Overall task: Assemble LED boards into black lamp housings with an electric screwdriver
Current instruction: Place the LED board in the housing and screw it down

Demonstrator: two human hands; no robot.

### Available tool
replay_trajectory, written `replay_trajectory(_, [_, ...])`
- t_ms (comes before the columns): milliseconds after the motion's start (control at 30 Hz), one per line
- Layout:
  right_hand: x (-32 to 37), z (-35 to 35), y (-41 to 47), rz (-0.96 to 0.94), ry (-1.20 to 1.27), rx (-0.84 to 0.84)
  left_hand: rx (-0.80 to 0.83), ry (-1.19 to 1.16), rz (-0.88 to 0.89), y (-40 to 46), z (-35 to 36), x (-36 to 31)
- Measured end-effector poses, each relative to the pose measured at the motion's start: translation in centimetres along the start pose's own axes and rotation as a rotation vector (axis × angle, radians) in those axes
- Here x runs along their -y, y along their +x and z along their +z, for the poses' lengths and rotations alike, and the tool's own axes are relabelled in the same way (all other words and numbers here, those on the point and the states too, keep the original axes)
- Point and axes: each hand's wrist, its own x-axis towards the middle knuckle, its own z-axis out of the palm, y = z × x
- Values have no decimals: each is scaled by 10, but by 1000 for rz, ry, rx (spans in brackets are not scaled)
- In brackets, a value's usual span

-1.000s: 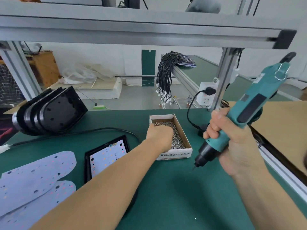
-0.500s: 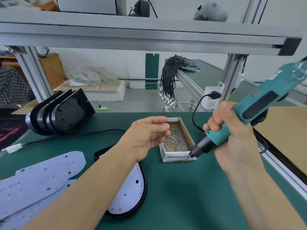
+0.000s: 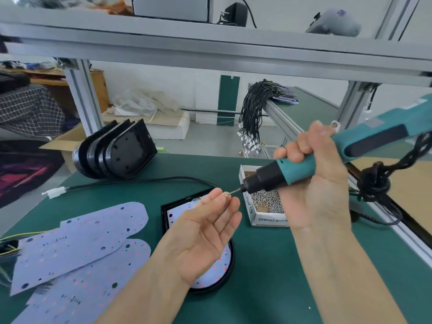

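Observation:
My right hand grips the teal electric screwdriver, which lies almost level with its bit pointing left. My left hand is turned palm up and pinches a small screw at its fingertips, right against the bit's tip. Below the left hand, a black lamp housing lies on the green mat with a white LED board in it, partly hidden by the hand. An open cardboard box of screws stands just right of the housing, under the screwdriver.
Several empty black housings stand stacked at the back left. Loose LED boards lie at the front left. A black cable with a white connector crosses the mat. The screwdriver's knotted cord hangs at the right. Wire bundles hang behind.
My left hand left the screw box and turned palm up with a screw. The screwdriver swung from pointing down to nearly level, its bit now meeting the screw.

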Motion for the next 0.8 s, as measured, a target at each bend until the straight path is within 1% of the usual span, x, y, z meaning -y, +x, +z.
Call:
replay_trajectory(467, [-3,1,-2,7,-23,30,23,-121,-9,-4,-5,4])
replay_trajectory(800, [-4,1,-2,7,-11,39,30,-121,-1,-5,-5,3])
